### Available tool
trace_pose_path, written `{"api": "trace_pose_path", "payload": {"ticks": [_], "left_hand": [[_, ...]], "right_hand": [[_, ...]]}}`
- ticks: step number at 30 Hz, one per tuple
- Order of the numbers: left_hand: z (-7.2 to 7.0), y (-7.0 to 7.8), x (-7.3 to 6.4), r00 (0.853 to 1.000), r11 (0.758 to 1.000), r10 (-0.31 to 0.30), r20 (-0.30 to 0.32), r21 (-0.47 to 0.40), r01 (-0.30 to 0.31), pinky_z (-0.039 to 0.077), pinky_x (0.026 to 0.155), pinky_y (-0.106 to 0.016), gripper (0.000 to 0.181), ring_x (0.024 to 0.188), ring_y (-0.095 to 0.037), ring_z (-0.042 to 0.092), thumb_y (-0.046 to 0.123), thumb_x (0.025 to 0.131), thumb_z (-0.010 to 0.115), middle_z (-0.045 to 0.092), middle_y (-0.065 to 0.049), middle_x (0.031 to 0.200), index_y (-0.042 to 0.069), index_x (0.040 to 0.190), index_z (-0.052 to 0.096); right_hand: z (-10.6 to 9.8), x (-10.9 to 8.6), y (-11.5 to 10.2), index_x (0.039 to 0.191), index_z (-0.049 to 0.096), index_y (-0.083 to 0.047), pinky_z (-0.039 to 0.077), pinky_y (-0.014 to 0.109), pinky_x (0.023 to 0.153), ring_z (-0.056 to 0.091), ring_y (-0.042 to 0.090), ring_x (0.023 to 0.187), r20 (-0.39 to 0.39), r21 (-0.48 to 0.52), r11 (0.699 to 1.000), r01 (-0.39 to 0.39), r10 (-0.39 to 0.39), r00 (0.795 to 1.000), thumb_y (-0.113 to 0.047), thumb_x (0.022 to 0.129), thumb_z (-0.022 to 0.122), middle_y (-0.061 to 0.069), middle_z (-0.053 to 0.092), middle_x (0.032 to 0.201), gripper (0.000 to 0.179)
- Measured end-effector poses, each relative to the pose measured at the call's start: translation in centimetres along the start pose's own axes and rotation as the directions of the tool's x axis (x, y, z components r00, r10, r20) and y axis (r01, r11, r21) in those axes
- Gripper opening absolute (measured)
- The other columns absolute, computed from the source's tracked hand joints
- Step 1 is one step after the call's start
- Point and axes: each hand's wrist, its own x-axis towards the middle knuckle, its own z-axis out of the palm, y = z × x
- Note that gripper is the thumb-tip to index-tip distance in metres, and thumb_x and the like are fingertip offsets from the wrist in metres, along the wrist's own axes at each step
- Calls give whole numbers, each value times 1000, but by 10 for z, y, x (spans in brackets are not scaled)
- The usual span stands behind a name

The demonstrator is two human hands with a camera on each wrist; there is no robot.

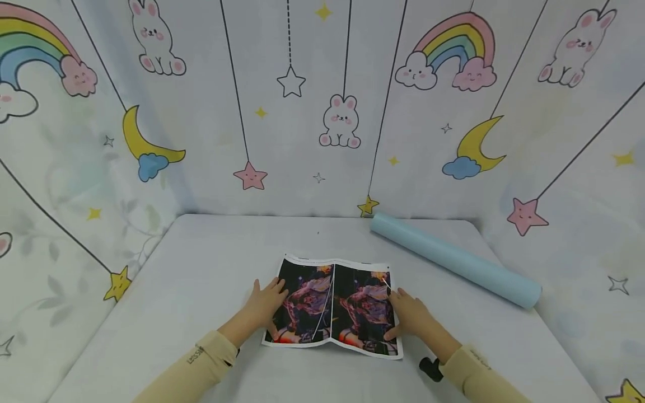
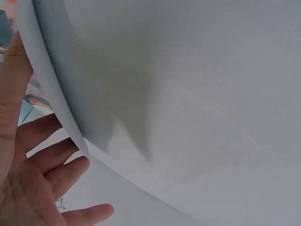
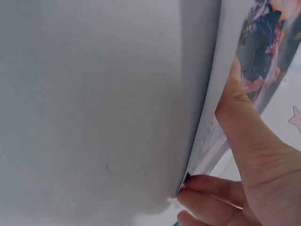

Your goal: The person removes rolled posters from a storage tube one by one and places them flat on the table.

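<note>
A white-bordered printed sheet (image 1: 307, 299) lies on the white table, carrying two matching dark, colourful pictures on either side of a middle crease. Its lower edge rises slightly at that crease. My left hand (image 1: 264, 307) rests at the sheet's left edge, thumb and forefinger spread over the print. At the opposite edge lies my right hand (image 1: 412, 314), with thumb and fingertips touching the print's margin. In the left wrist view, the fingers (image 2: 68, 174) are spread along the sheet's edge. The right wrist view shows the thumb (image 3: 242, 110) against the printed side.
A pale blue roll (image 1: 453, 260) lies diagonally at the table's back right. Behind and beside the white table (image 1: 201, 263) hangs a backdrop with rainbows, rabbits, moons and stars. A small black device (image 1: 430, 369) sits by the right wrist.
</note>
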Motion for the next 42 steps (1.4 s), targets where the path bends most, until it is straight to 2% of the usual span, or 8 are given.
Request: {"api": "trace_pose_path", "payload": {"ticks": [9, 11, 15, 18, 23, 27, 33, 42], "left_hand": [[-11, 15, 0, 974, 1000, 24, -224, -14, -28, 40, 87, -53, 54, 104, -25, 55, 31, 56, 87, 63, -6, 103, 10, 100, 67], [-14, 22, 0, 942, 1000, 14, -334, 15, -9, 47, 76, -44, 40, 90, -24, 58, 32, 62, 83, 64, -5, 91, 8, 90, 68], [-23, 40, 2, 832, 997, 33, -553, 79, 13, 44, 53, -33, 25, 67, -19, 54, 31, 70, 77, 59, -3, 73, 9, 74, 65], [-27, 54, 2, 801, 997, 52, -597, 73, -10, 43, 52, -32, 21, 66, -19, 55, 29, 72, 73, 58, -2, 72, 10, 74, 65], [-22, 69, 4, 846, 994, 48, -531, -55, -90, 40, 46, -31, 22, 59, -17, 54, 27, 72, 71, 53, 0, 64, 13, 64, 57], [-13, 77, 4, 894, 975, 59, -445, -167, -147, 39, 44, -28, 24, 57, -13, 53, 27, 73, 70, 52, 3, 63, 15, 62, 53], [-2, 82, 5, 969, 968, 33, -244, -232, -92, 50, 52, -34, 61, 69, -24, 62, 51, 72, 71, 62, -14, 95, -3, 99, 64], [3, 67, 14, 998, 985, 14, -60, -173, -24, 52, 69, -38, 113, 111, -31, 54, 65, 48, 77, 46, -23, 131, -7, 129, 46]], "right_hand": [[6, -3, -19, 103, 64, 3, 43, 54, 82, 60, 33, 88, -147, -81, 996, 46, -57, 988, -59, 43, 82, 13, 65, 81, 89], [7, -2, -23, 109, 65, -2, 47, 47, 72, 60, 25, 73, -172, -110, 993, 49, -68, 983, -64, 41, 80, 9, 64, 76, 93], [11, 1, -33, 98, 68, -6, 42, 33, 50, 51, 15, 57, -215, -162, 987, 22, -57, 975, -71, 39, 75, 2, 60, 66, 88], [13, 5, -43, 70, 59, -8, 32, 28, 41, 37, 11, 49, -235, -176, 984, -35, -8, 972, -75, 40, 72, -4, 44, 54, 75], [16, 6, -57, 53, 32, -15, 19, 24, 39, 23, 10, 46, -288, -186, 976, -112, 55, 956, -72, 46, 72, -6, 22, 51, 70], [15, 5, -61, 48, 32, -14, 36, 26, 45, 26, 9, 43, -336, -222, 970, -100, 20, 942, -64, 53, 75, -5, 28, 45, 66], [15, -1, -69, 47, 38, -13, 46, 32, 57, 40, 11, 41, -338, -267, 963, -34, -61, 939, -61, 59, 73, -1, 41, 44, 61], [22, -22, -81, 50, 55, -10, 47, 32, 59, 29, 5, 43, -301, -94, 991, 95, -119, 946, -41, 63, 79, -9, 41, 42, 42]]}}
